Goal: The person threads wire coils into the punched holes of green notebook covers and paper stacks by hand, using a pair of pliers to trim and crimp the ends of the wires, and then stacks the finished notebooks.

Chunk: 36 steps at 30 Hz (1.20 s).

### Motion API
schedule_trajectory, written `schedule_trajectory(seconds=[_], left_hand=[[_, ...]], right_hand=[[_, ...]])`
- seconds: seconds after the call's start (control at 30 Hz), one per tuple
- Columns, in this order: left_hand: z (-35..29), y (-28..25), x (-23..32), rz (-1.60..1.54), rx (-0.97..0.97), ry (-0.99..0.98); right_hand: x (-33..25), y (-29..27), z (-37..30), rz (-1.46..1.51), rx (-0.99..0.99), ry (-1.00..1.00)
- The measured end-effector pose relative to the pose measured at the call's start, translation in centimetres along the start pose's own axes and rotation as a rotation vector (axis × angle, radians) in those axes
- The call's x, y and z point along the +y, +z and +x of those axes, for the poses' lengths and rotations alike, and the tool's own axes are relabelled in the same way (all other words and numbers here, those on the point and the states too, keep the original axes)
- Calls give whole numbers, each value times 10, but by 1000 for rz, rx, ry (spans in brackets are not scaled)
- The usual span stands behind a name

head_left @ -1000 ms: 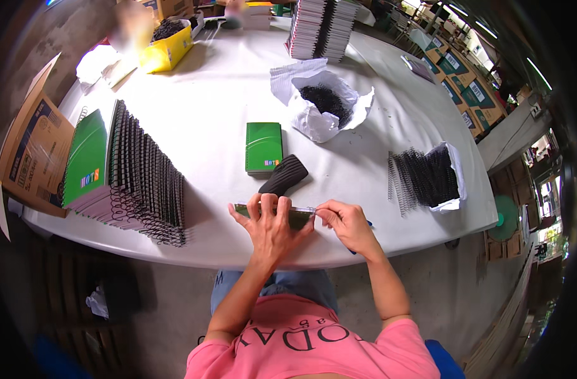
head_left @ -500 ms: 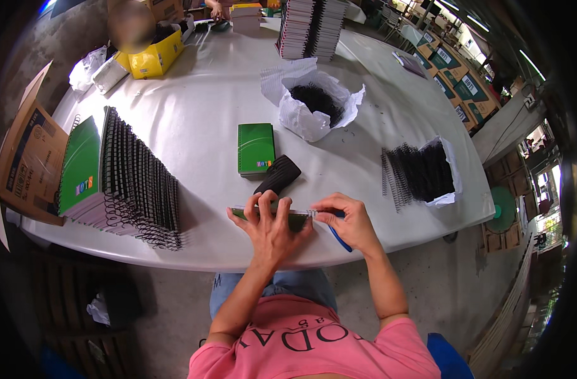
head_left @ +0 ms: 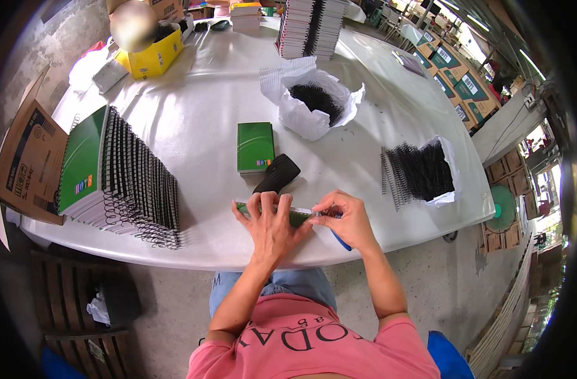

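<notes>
At the table's near edge, my left hand (head_left: 268, 220) is closed over a green notebook (head_left: 297, 218), its fingers bent across the top edge. My right hand (head_left: 348, 218) pinches the end of a thin spiral coil (head_left: 315, 213) at the notebook's right end. A blue-handled tool (head_left: 341, 240) sticks out below the right palm; its head is hidden. Just beyond my hands lies a black oblong object (head_left: 283, 170), its kind unclear. It touches a green spiral notebook (head_left: 255, 145) lying flat.
Coil-bound green notebooks (head_left: 83, 165) are stacked at left beside a cardboard box (head_left: 37, 158). Black coils (head_left: 421, 172) lie at right; white paper (head_left: 310, 126) holds more. Farther back are notebook stacks (head_left: 296, 31) and a yellow container (head_left: 150, 62) beside a person.
My right fingers have shifted slightly left, closer to the notebook's end. My left hand keeps its hold. A person's hand at the far edge has gone from view.
</notes>
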<state>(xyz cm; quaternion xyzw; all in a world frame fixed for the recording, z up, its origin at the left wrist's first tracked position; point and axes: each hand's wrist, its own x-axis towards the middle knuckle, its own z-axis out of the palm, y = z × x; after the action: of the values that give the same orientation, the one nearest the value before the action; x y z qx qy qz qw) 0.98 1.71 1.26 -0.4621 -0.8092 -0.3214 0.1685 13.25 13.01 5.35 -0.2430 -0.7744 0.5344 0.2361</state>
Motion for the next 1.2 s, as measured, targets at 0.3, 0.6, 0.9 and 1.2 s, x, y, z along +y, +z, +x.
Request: schedule_trajectory(seconds=[0.3,0.6,0.9,1.2], left_hand=[[7,2,9,42,-95,-103],[-1,-5,-3,-58,-36,24],[3,-8,-11,-177,-44,54],[4,-23,-20,-259,-40,53]], right_hand=[[-7,-13,12,-123,-177,137],[-18,-11,3,-307,-114,-145],[-15,-29,16,-347,-320,-256],[-22,-27,43,-447,-461,-107]])
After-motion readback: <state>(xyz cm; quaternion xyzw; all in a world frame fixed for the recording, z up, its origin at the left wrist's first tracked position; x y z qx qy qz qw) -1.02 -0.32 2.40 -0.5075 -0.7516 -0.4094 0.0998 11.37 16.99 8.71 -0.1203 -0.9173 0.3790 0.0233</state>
